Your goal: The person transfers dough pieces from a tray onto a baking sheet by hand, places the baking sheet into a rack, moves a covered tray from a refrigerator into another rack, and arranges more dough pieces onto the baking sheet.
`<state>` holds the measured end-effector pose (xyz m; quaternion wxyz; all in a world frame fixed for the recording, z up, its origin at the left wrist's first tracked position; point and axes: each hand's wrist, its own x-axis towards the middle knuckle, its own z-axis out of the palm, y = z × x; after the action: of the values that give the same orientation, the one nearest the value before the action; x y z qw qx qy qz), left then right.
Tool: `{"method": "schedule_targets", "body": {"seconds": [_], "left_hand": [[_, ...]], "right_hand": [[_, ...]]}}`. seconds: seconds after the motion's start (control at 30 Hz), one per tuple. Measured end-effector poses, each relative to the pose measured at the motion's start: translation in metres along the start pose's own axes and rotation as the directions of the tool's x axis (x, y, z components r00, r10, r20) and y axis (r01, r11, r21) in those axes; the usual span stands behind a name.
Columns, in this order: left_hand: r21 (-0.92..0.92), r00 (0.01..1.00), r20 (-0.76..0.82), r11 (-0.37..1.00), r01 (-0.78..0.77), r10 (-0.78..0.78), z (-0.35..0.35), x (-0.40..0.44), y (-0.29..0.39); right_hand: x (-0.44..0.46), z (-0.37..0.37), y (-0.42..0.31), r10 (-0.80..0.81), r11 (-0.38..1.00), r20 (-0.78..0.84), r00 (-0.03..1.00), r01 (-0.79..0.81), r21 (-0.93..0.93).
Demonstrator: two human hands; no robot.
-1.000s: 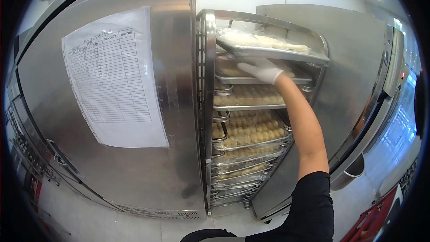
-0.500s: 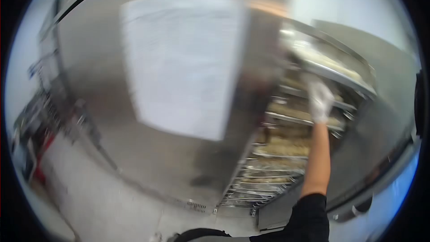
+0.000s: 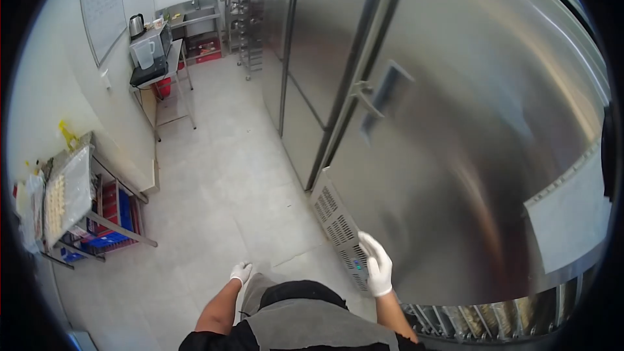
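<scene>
My right hand, in a white glove, is raised in front of the large stainless steel door. Its fingers are stretched out and it holds nothing; whether it touches the steel I cannot tell. The door's lever handle is higher up, away from the hand. Close to my right fingers is a slotted vent panel. My left hand, also gloved in white, hangs low beside my grey apron with its fingers curled, and nothing shows in it. A white sheet is fixed to the door's right part.
Loaded trays stand in a rack at the lower right. More steel cabinet doors line the right side. At left are a low table with crates beneath and a side table with appliances. A tall rack stands at the back.
The view has swung left, away from the tray rack. My right hand has come out from among the trays to the front of the steel door. My left hand has come into view.
</scene>
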<state>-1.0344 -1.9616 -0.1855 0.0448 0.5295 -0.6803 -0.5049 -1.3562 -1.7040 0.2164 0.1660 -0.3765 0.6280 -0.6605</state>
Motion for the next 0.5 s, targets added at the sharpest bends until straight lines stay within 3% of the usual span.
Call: {"method": "schedule_targets", "body": {"seconds": [0.03, 0.13, 0.3, 0.4, 0.5], "left_hand": [[0.014, 1.0, 0.002, 1.0, 0.013, -0.013, -0.021, 0.004, -0.014], [-0.333, 0.992, -0.068, 0.939, 0.079, -0.107, -0.1, 0.031, -0.01], [-0.302, 0.99, -0.094, 0.951, 0.074, -0.107, -0.216, 0.101, -0.007], [-0.371, 0.944, -0.162, 0.904, 0.211, -0.287, -0.262, 0.143, -0.031], [-0.279, 0.894, -0.202, 0.898, 0.339, -0.4, -0.283, 0.179, -0.077]], "right_hand": [[0.026, 0.029, 0.003, 0.006, 0.999, 0.106, 0.994, -0.01, 0.039], [0.115, 0.095, 0.01, -0.045, 0.999, 0.24, 0.97, 0.05, -0.018], [0.255, 0.178, 0.049, 0.012, 1.0, 0.23, 0.973, -0.009, -0.014], [0.346, 0.208, 0.105, 0.089, 0.996, 0.173, 0.981, -0.082, -0.043], [0.469, 0.227, 0.152, 0.073, 0.996, 0.096, 0.993, -0.069, -0.05]]}}
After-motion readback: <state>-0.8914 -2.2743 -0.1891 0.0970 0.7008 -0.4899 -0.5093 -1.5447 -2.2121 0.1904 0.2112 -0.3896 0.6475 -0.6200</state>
